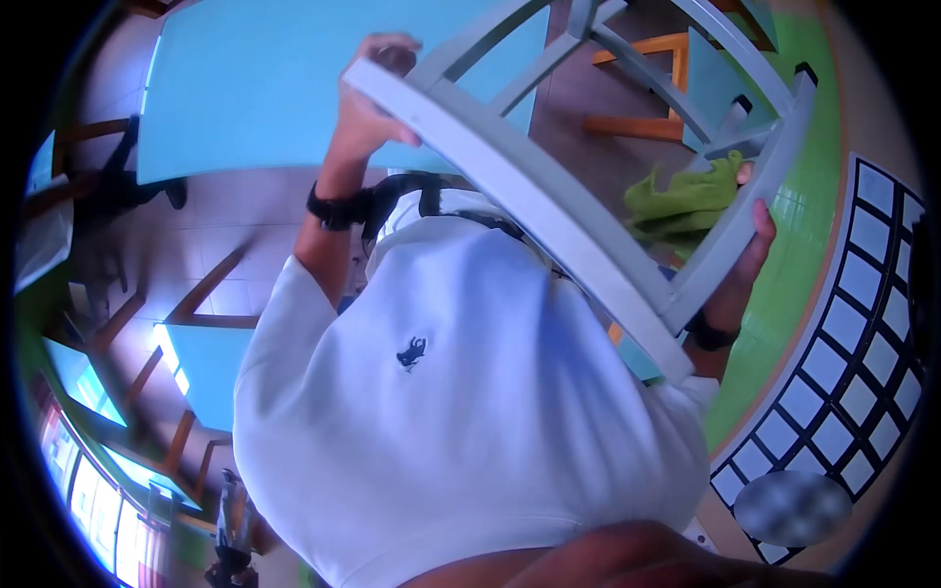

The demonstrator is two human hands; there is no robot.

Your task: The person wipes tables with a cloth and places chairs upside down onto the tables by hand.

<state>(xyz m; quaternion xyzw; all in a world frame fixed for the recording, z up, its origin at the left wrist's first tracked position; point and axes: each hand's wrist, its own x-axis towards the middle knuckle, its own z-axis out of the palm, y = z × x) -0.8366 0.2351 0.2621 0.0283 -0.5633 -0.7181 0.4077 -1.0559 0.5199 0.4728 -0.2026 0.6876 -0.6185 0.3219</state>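
Note:
A light grey stool (534, 216) is held tilted in front of my white shirt, with black-capped feet toward the upper right. My left hand (375, 103) is closed around its upper left end, the thumb along the near edge. My right hand (753, 245) is at the stool's right side, partly hidden behind a leg. A crumpled green cloth (686, 201) is in that hand, against the inner side of the leg, with a fingertip showing at its edge. A dark watch (335, 210) is on my left wrist.
A large light-blue table (255, 88) stands ahead to the left. Smaller blue-topped wooden furniture (208, 367) is at the left, with an orange wooden frame (642, 125) at the upper right. A green wall (809, 211) and a black-and-white grid panel (833, 363) lie along the right. Another person (233, 534) is at the lower left.

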